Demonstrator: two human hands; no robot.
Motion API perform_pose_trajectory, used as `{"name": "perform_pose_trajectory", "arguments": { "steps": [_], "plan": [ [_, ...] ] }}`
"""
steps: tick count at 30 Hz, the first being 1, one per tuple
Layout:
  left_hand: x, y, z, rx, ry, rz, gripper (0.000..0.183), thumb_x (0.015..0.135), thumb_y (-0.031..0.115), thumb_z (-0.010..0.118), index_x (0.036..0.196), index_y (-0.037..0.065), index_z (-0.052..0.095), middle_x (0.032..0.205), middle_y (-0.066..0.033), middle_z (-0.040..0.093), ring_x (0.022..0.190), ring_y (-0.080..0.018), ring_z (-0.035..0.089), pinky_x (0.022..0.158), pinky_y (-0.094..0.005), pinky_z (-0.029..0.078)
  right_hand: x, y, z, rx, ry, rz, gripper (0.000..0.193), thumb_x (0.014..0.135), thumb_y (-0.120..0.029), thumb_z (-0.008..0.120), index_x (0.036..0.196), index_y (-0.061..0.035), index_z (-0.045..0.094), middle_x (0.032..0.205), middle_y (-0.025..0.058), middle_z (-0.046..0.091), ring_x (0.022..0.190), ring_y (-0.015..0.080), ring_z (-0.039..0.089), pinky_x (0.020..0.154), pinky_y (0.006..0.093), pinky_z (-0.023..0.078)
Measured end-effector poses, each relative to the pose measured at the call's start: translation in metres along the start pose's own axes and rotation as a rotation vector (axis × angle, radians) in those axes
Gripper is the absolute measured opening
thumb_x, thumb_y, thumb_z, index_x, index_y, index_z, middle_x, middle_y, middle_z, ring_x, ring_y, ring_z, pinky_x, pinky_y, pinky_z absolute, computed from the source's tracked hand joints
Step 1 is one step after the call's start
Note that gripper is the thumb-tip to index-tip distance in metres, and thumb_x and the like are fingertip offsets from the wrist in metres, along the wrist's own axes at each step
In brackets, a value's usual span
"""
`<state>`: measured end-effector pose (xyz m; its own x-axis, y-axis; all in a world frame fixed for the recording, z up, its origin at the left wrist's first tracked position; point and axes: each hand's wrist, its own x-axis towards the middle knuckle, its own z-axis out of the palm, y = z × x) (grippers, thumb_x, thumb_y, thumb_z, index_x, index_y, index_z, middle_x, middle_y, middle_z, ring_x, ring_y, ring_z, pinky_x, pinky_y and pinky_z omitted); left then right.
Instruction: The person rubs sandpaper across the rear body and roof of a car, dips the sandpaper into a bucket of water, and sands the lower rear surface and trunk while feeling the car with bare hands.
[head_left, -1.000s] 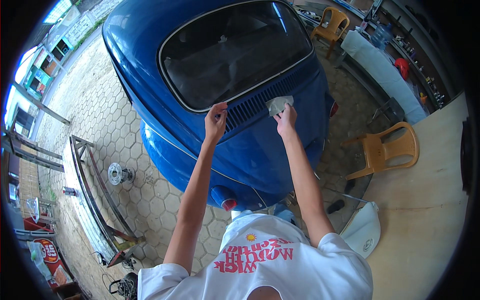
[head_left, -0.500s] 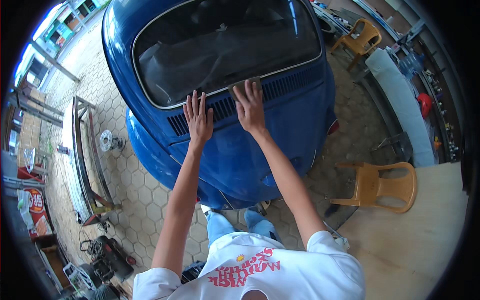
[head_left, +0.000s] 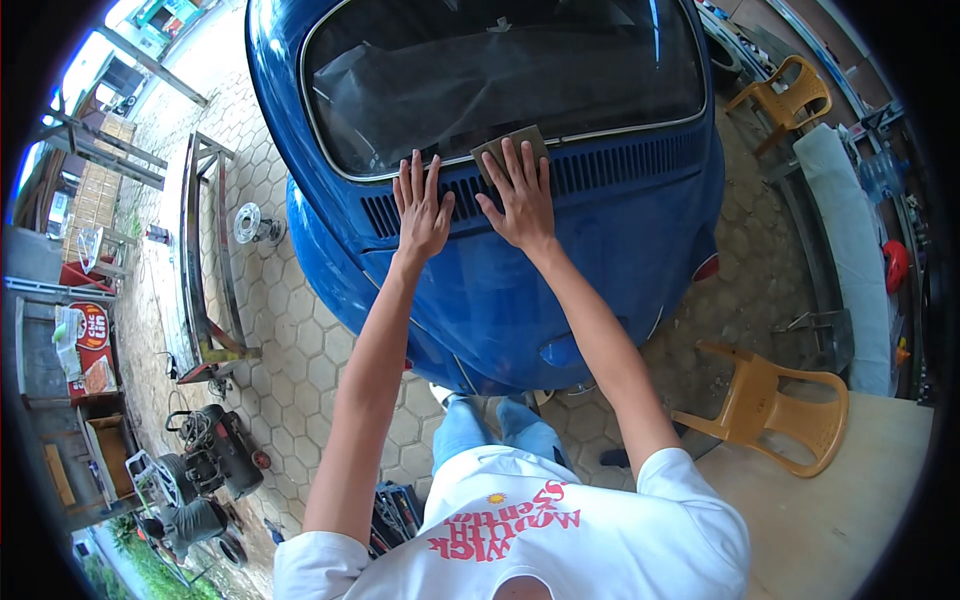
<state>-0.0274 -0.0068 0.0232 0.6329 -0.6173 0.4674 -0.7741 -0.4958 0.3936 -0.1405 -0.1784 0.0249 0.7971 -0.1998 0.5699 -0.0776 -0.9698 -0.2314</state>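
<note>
My left hand [head_left: 424, 212] lies palm down with fingers stretched over the left part of the slotted vents [head_left: 620, 165] on a blue car [head_left: 470, 300]. To its right, my right hand [head_left: 522, 198] rests flat, fingers spread, on a thin brownish-grey square pad [head_left: 535, 143]. That pad lies across the vents and the lower trim of the dark rear window [head_left: 500, 85]. My right palm and fingers cover part of it, so its full shape is hidden. Both arms reach forward, nearly straight.
Two yellow-brown plastic chairs [head_left: 770, 405] [head_left: 790, 100] stand on the right, the nearer beside a pale board [head_left: 830, 500]. A metal-framed bench [head_left: 215, 260] and a wheel hub [head_left: 255, 224] stand left on the paving. An air compressor [head_left: 222, 450] sits at lower left.
My view has swung, so the car appears farther right and higher. Along the vents, my right hand and the pad have shifted slightly left. More of the pad shows beyond the fingers.
</note>
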Motion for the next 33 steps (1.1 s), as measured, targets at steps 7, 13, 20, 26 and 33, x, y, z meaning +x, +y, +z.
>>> {"name": "perform_pose_trajectory", "arguments": {
  "steps": [7,13,20,26,33],
  "plan": [
    [0.000,-0.005,-0.007,0.013,0.011,0.010,0.062,0.103,0.029,0.048,0.160,0.013,0.029,0.170,-0.0173,0.010,0.157,-0.0390,0.002,0.125,-0.0516,0.002,-0.051,-0.019,0.005,-0.033,-0.086,0.000,0.078,0.094,-0.048,0.057,0.161,-0.0177,0.030,0.169,0.0107,0.018,0.156,0.0347,0.013,0.124,0.0567,0.015],
    [-0.002,0.028,-0.007,-0.107,0.081,-0.038,0.066,0.098,0.026,0.057,0.158,0.009,0.033,0.169,-0.0198,0.011,0.156,-0.0418,0.005,0.124,-0.0559,0.005,-0.021,0.034,-0.024,0.129,0.076,-0.166,0.061,0.095,-0.036,0.048,0.152,-0.0131,0.048,0.166,0.0149,0.027,0.155,0.0388,0.017,0.123,0.0597,0.012],
    [-0.032,0.122,0.053,-0.227,-0.040,0.031,0.070,0.101,0.024,0.048,0.156,-0.010,0.021,0.166,-0.0265,0.016,0.156,-0.0394,0.010,0.125,-0.0500,0.013,-0.012,0.049,-0.005,0.031,0.410,0.213,0.050,0.098,-0.022,0.042,0.144,-0.0072,0.053,0.153,0.0210,0.047,0.146,0.0406,0.036,0.121,0.0604,0.016],
    [-0.012,0.089,0.044,-0.090,0.065,-0.126,0.070,0.104,0.038,0.043,0.160,0.002,0.023,0.169,-0.0172,0.016,0.157,-0.0350,0.011,0.124,-0.0520,0.011,-0.017,0.059,-0.008,-0.034,0.418,0.238,0.042,0.093,-0.015,0.048,0.133,-0.0058,0.058,0.149,0.0215,0.048,0.139,0.0408,0.043,0.120,0.0597,0.024],
    [0.001,0.066,0.028,0.032,0.204,-0.216,0.069,0.105,0.040,0.040,0.160,0.002,0.023,0.169,-0.0168,0.015,0.157,-0.0369,0.007,0.125,-0.0535,0.007,-0.008,0.044,-0.006,-0.020,0.401,0.188,0.042,0.092,-0.016,0.051,0.132,-0.0038,0.056,0.149,0.0237,0.047,0.138,0.0413,0.043,0.115,0.0552,0.032]
  ]
}}
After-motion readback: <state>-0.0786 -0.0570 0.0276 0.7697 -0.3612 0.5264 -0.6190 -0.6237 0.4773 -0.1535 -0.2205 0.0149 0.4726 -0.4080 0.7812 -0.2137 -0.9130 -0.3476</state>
